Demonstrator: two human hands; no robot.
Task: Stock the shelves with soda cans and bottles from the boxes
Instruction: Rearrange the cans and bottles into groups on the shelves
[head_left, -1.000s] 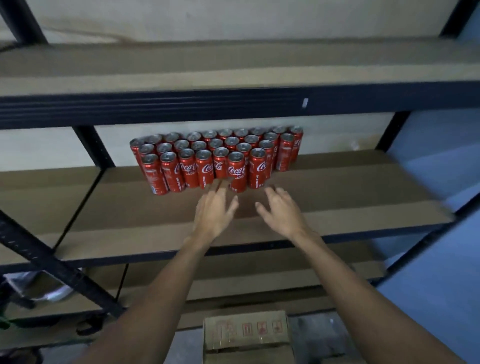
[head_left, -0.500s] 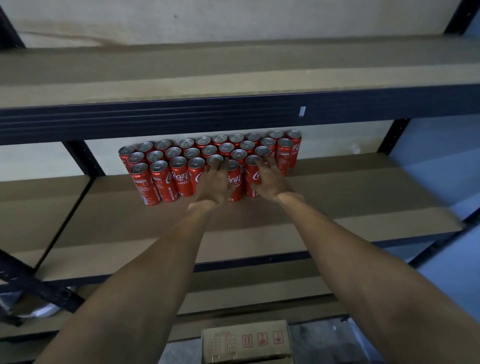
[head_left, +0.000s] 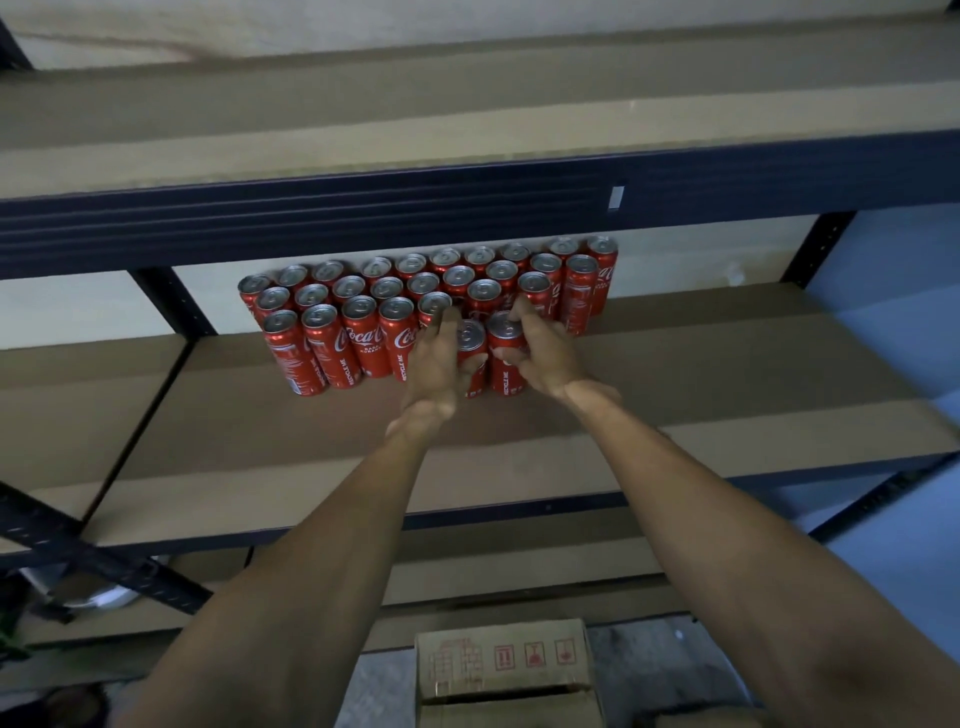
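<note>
Left hand: the left hand is at the front of the cans. Its fingers stretch up past the lids and the thumb is hooked across the face of the left front can, so we read it as gripping that can.
Right hand: the right hand is curled on the right front can, fingertips at the lid rim and thumb across the label.
Front cans: both stand upright and touch each other. They look a little forward of the front row, toward its right end.
Where the cans are: the block of cans sits at the back of the middle shelf, by the wall, several rows deep and packed touching.
Can look: slim and red, with a white script logo, silver lids with pull tabs, and "RECYCLE ME" down the side.
Room in front: we see a wide bare strip of board from the cans to the dark front beam. Both forearms cross it.
Room right: bare board runs from the last can to the right upright.
Room left: a short bare stretch, then the seam to the neighbouring board.
Overhead: the upper shelf and its dark beam hang over the block. We cannot tell the clearance above the lids.
Below: a cardboard box sits low between the forearms, with red handling marks on it.
</note>
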